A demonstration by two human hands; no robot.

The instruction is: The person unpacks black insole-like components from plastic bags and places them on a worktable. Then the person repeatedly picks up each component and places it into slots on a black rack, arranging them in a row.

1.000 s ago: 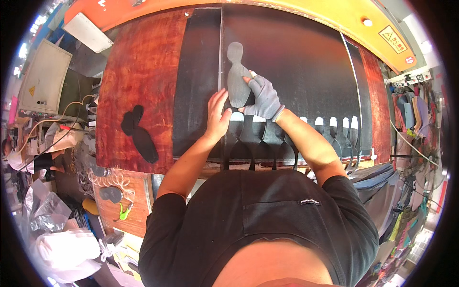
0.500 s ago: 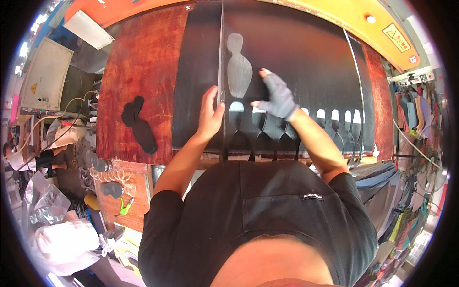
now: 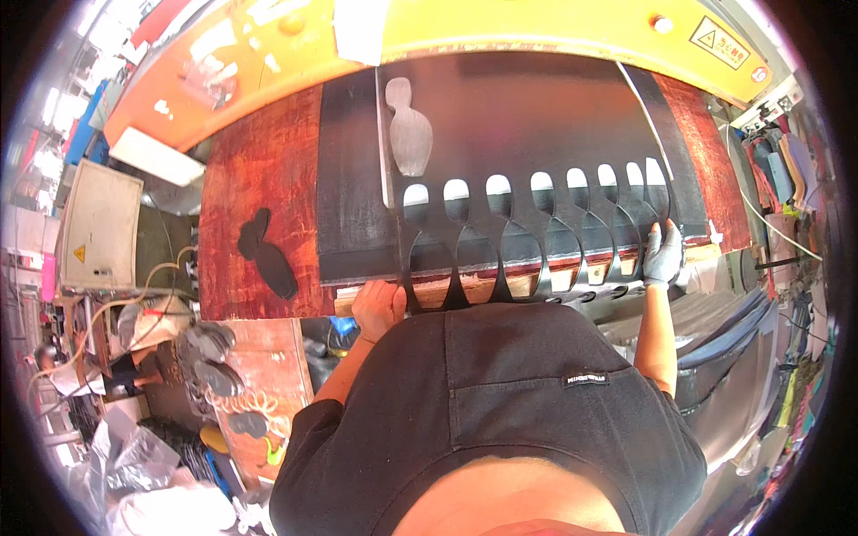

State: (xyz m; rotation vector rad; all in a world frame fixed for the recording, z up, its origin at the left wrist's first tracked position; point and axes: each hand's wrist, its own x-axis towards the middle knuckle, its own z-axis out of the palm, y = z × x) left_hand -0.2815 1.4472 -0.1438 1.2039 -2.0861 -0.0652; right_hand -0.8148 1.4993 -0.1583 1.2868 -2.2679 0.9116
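A black sheet (image 3: 536, 116) lies on the cutting table, its near part cut through in a row of several sole-shaped openings with narrow strips between them. These strips hang over the table's front edge toward me. My left hand (image 3: 378, 308), bare, is closed at the sheet's near left corner, its fingers curled by the wooden edge. At the near right corner my right hand (image 3: 662, 255), in a grey fingertip-less glove, is closed around the outermost strip. A grey sole-shaped piece (image 3: 411, 134) lies on the sheet's left part, beyond the openings.
An orange machine beam (image 3: 536, 31) spans the far side. Two dark sole-shaped pieces (image 3: 273, 268) lie overlapping on the reddish board (image 3: 259, 170) at left. A wooden side table (image 3: 268, 348) holds a coiled hose. Stacked sheet material (image 3: 715, 348) hangs at right.
Both hands have come back from the sheet's middle to its near corners and spread apart. They were open before and are closed now. The view has tilted, showing more of the orange beam.
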